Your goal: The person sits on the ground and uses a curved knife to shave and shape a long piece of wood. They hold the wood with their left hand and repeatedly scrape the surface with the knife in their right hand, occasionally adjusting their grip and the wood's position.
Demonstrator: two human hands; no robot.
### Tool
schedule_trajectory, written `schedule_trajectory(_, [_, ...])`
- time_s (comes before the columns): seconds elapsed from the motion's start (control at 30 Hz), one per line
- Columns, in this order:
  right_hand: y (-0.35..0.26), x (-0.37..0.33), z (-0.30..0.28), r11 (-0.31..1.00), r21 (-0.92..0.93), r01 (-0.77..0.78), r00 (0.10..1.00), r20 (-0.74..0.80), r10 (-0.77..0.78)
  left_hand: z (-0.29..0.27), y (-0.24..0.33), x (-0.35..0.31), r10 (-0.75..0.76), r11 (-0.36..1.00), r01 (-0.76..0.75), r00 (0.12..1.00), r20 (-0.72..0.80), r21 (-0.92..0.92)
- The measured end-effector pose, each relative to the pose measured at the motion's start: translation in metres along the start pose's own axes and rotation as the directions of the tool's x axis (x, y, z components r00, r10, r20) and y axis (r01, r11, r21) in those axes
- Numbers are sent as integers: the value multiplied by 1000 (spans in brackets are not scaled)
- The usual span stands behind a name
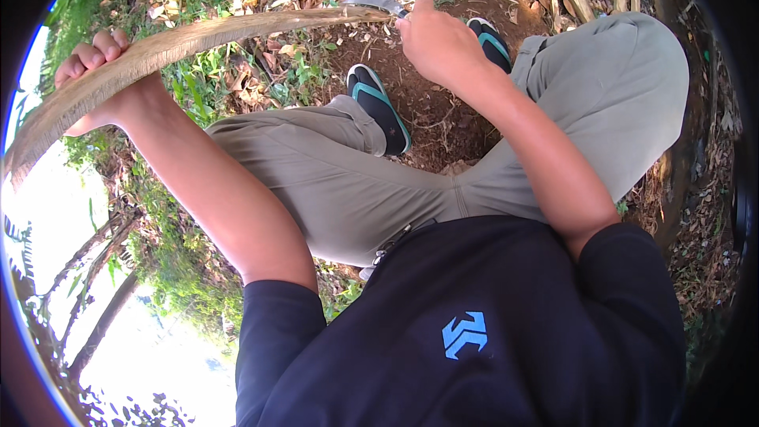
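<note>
My left hand [93, 54] is wrapped around a long piece of rough, pale brown wood [198, 38] near its left end. The wood looks curved here, and it narrows toward its right end beside my right hand [444, 43]. That hand is closed around the handle of a knife with a curved, hooked blade [375, 1]. Most of the handle is hidden in my fist. The blade points left and lies along the far edge of the wood's narrow end; whether it touches the wood I cannot tell.
My feet in dark sandals with green trim [379, 111] rest on bare brown soil [431, 122], strewn with shavings. Several split wood pieces [581, 5] lie at the far right. A log [696, 111] lies beyond my right knee. Dry leaves and green plants [194, 95] cover the left side.
</note>
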State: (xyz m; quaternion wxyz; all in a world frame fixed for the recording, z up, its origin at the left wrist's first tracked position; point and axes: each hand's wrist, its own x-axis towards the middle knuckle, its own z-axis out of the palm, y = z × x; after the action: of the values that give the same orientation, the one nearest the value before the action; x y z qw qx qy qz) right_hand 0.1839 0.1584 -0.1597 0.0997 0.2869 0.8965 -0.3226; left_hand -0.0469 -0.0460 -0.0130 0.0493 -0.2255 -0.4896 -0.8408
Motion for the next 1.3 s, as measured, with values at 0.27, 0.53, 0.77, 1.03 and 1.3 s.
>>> schedule_trajectory(0.27, [-2,-18,-6,991,69,117,993,3,-118,-2,-1,-1,7,1000,-7,1000,-22,10])
schedule_trajectory(0.53, [-4,-19,5,985,129,114,992,30,-118,-1,-1,-2,29,1000,-29,999,-19,10])
schedule_trajectory(0.77, [-4,-20,10,975,169,142,989,21,-148,2,-1,-3,17,1000,-17,1000,-26,-4])
schedule_trajectory(1.03, [-1,-19,25,978,109,180,984,-25,-178,1,-1,-3,11,1000,-12,1000,-13,-12])
schedule_trajectory(1.3, [-4,-20,22,974,63,219,976,-3,-219,5,-1,-5,28,1000,-28,1000,-14,2])
